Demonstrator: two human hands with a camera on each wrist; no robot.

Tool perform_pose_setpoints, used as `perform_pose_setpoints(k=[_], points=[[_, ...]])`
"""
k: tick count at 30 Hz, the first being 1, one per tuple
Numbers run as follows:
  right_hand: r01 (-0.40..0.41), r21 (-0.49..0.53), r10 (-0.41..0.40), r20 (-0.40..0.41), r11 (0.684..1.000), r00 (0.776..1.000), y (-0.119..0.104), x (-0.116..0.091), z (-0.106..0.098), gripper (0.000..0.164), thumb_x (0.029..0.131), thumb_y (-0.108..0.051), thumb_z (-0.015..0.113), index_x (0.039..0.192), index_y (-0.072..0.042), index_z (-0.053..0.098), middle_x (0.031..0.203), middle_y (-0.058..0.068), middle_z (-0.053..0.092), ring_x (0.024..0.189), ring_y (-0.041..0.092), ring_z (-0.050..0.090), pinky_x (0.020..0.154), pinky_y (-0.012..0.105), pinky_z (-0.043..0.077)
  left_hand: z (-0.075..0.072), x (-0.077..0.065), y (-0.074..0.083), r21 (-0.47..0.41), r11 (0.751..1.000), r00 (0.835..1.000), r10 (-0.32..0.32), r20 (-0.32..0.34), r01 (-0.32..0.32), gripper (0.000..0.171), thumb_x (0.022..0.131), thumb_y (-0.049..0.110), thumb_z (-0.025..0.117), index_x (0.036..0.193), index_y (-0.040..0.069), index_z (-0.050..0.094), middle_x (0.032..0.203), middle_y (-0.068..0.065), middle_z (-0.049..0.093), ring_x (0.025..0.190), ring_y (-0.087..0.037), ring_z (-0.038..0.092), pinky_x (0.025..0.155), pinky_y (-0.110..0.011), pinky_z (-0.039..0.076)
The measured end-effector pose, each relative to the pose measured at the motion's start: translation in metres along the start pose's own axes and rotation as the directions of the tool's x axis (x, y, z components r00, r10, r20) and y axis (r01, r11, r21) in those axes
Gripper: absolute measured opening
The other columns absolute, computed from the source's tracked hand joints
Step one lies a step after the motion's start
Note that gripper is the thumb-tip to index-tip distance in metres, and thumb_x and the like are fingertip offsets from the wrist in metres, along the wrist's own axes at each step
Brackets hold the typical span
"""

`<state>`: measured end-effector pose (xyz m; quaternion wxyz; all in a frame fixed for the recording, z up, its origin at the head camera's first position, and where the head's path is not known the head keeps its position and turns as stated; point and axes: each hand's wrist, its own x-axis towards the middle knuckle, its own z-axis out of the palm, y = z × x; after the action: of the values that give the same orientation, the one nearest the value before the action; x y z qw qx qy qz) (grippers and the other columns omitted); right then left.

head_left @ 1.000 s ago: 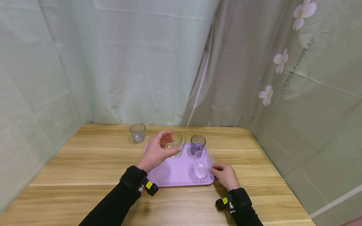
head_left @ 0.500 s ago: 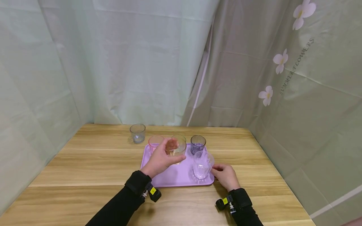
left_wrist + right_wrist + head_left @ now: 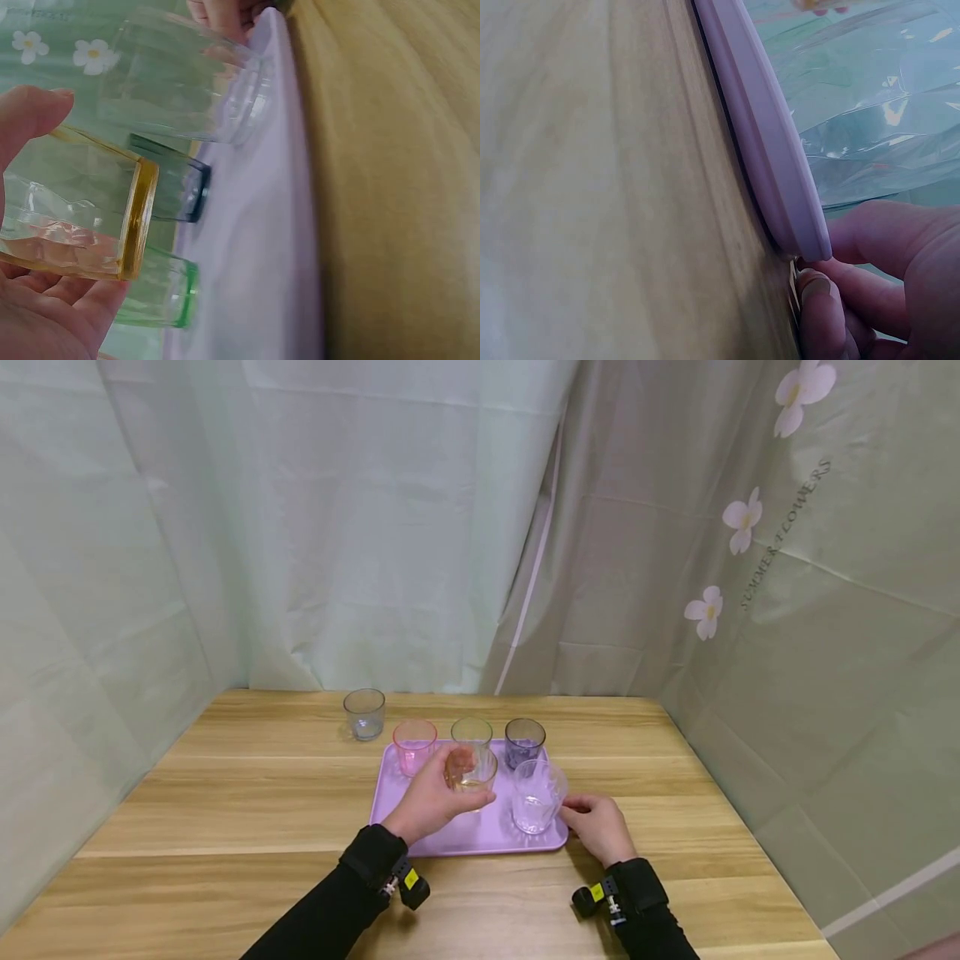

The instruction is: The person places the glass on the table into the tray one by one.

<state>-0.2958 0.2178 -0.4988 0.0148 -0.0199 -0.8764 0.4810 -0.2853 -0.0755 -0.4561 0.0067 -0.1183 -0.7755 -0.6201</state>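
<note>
My left hand (image 3: 431,797) grips an amber-tinted glass (image 3: 477,774) and holds it over the purple tray (image 3: 467,842). In the left wrist view the thick amber base (image 3: 139,219) faces the tray, apart from it. My right hand (image 3: 600,831) pinches the tray's near right corner; in the right wrist view fingers (image 3: 821,304) sit under the rim. Beside that hand a large clear glass (image 3: 538,797) stands on the tray. Along the tray's far side are a pink glass (image 3: 414,750), a green glass (image 3: 472,731), partly hidden behind the amber one, and a dark purple-grey glass (image 3: 524,745).
A greyish clear glass (image 3: 365,716) stands off the tray, at the back left of the wooden table (image 3: 225,810). Behind the table hangs a pale curtain (image 3: 375,527); another with printed flowers (image 3: 703,612) runs along the right side.
My left hand has brought the amber glass nearer to me, slightly right and lower over the tray, uncovering the pink and green glasses. My right hand stays at the tray's corner.
</note>
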Motion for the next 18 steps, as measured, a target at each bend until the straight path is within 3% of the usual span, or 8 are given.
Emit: perform_pose_setpoints(k=[7,18], points=[[0.003,0.005,-0.003,0.001,1.000,1.000,0.002,0.001,0.000,0.021,0.099,-0.011,0.077,0.113,0.004,0.081,0.104,0.013,0.081,0.084,0.016,0.072,0.071,0.028,0.060,0.006,-0.003,-0.011,-0.024,1.000,1.000,-0.021,0.004,0.021,0.081,0.084,0.016,0.095,0.150,-0.002,0.052,0.145,-0.023,0.063,0.140,-0.040,0.060,0.120,-0.058,0.048],[0.015,0.004,-0.015,0.001,1.000,1.000,-0.002,-0.002,-0.002,0.021,0.099,-0.011,0.077,0.113,0.004,0.081,0.104,0.014,0.081,0.083,0.016,0.072,0.071,0.029,0.059,0.013,-0.003,-0.023,-0.037,0.999,1.000,-0.012,0.008,0.012,0.079,0.082,0.009,0.095,0.145,-0.005,0.050,0.146,-0.029,0.061,0.143,-0.045,0.057,0.124,-0.059,0.045]])
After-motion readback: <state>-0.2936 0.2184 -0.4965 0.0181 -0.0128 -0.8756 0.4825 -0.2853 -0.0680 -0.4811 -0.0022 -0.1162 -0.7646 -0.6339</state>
